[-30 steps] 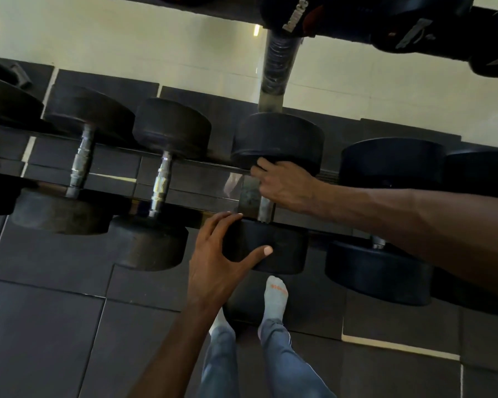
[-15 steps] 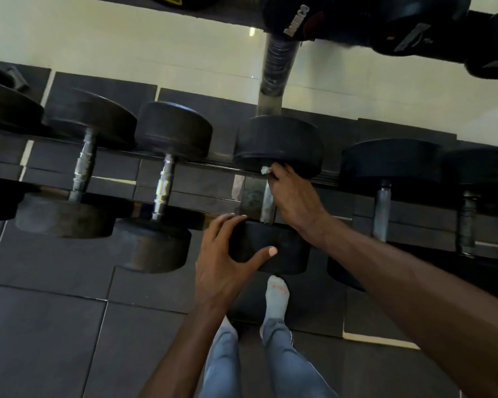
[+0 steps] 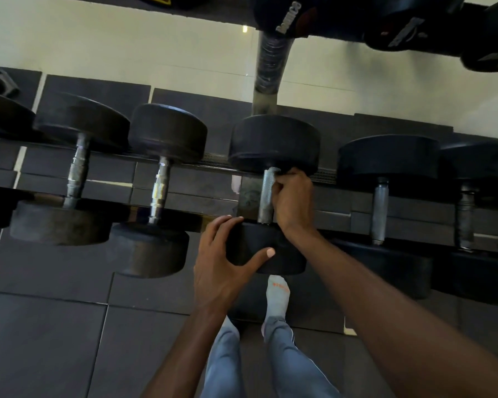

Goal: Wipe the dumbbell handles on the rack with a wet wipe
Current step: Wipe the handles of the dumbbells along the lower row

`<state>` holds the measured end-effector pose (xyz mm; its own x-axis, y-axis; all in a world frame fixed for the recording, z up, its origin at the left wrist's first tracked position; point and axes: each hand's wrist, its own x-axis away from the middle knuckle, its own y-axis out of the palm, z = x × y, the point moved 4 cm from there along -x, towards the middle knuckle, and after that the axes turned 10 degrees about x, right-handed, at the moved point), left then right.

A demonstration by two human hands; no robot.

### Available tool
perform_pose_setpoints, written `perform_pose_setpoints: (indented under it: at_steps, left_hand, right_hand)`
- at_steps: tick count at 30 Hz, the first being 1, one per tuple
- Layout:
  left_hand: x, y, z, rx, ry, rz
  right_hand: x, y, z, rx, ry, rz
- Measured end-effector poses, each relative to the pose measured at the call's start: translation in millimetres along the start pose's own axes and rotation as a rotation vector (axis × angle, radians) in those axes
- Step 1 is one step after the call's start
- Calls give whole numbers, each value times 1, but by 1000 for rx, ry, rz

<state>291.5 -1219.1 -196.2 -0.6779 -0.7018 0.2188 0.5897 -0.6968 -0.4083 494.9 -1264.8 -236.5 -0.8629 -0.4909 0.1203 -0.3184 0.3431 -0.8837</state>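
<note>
A black dumbbell lies across the low rack in the middle of the view, its knurled steel handle running away from me. My right hand curls against the right side of that handle and pinches a white wet wipe, which shows at the handle's far end under the far weight head. My left hand grips the near weight head, fingers over its top and thumb across its face. Most of the wipe is hidden inside my right hand.
More black dumbbells sit on the rack rail on both sides, with steel handles at left and right. An upper rack tier with larger dumbbells overhangs the top. My legs and socked foot stand on dark floor mats.
My right hand has slid with the wipe from the near part of the handle up to its far end and turned to the handle's right side. My left hand has stayed on the near weight head.
</note>
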Motion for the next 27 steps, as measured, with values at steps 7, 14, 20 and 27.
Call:
perform_pose_setpoints:
  at_steps: [7, 14, 20, 27]
  left_hand:
    - [-1, -1, 0, -2, -15, -23]
    - [0, -2, -1, 5, -3, -22]
    - [-1, -1, -1, 9, 19, 10]
    - [-1, 1, -2, 9, 39, 25]
  right_hand:
    - [-24, 22, 27, -851, 826, -199]
    - [-23, 11, 33, -1112, 700, -537]
    - [-23, 22, 43, -1110, 586, -576]
    - [-19, 66, 36, -1275, 835, -626]
